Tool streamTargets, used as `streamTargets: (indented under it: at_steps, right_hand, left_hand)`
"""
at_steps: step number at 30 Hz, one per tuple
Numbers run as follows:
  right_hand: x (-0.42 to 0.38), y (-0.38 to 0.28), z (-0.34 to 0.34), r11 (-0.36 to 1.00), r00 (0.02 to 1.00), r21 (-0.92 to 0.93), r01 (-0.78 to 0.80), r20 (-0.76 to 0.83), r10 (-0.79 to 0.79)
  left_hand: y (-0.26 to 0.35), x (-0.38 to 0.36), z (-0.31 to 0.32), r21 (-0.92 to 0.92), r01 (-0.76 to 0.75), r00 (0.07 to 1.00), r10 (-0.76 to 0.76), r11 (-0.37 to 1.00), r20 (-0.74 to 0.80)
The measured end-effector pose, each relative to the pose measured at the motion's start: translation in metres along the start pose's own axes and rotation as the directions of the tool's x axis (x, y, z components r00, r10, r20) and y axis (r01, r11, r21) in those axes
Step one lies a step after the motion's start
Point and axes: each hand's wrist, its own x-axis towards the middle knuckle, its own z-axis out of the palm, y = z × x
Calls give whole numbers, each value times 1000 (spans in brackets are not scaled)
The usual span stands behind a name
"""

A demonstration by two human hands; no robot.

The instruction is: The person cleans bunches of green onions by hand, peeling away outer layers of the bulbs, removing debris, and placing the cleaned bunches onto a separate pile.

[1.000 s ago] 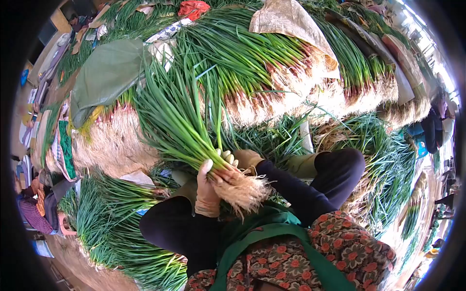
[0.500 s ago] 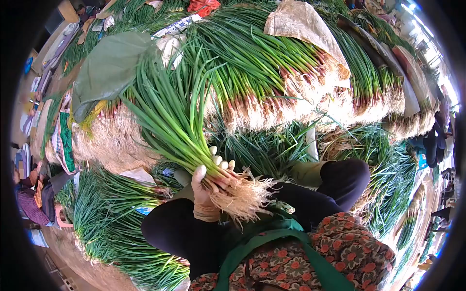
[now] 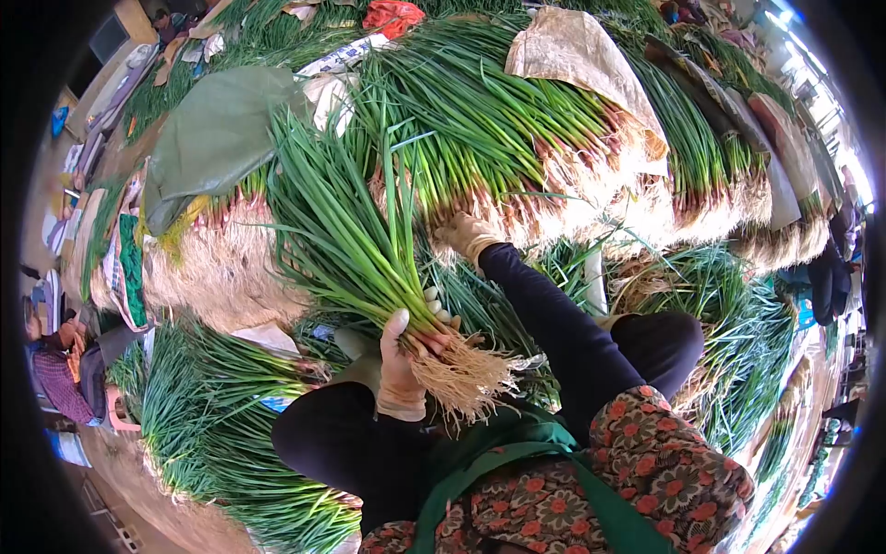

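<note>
Bearing blue writing too small to read, a white sheet (image 3: 343,55) lies beyond the pile of green onions (image 3: 489,111). The left hand (image 3: 402,365) is wrapped around a bunch of green onions (image 3: 369,263) just above its roots, leaves pointing away. Well apart from it, the right hand (image 3: 469,234) touches the pile near the root ends; how far its fingers close I cannot tell. A second ago it was beside the bunch.

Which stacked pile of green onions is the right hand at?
The middle pile, partly covered by the tan sack: the right hand is at its front edge, near the roots. The left pile, partly under an olive-green sheet, lies farther off.
</note>
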Motion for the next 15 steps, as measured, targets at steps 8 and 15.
streamTargets:
  at_steps: [8, 15]
  right_hand:
    - [-76, -5, -33, 960, 924, 90, 264, 262, -279]
    - [-31, -5, -27, 991, 991, 113, 75, 97, -87]
  left_hand:
    - [3, 3, -5, 119, -4, 1000, 3, 993, 13]
    - [-4, -4, 21, -3, 16, 1000, -16, 1000, 7]
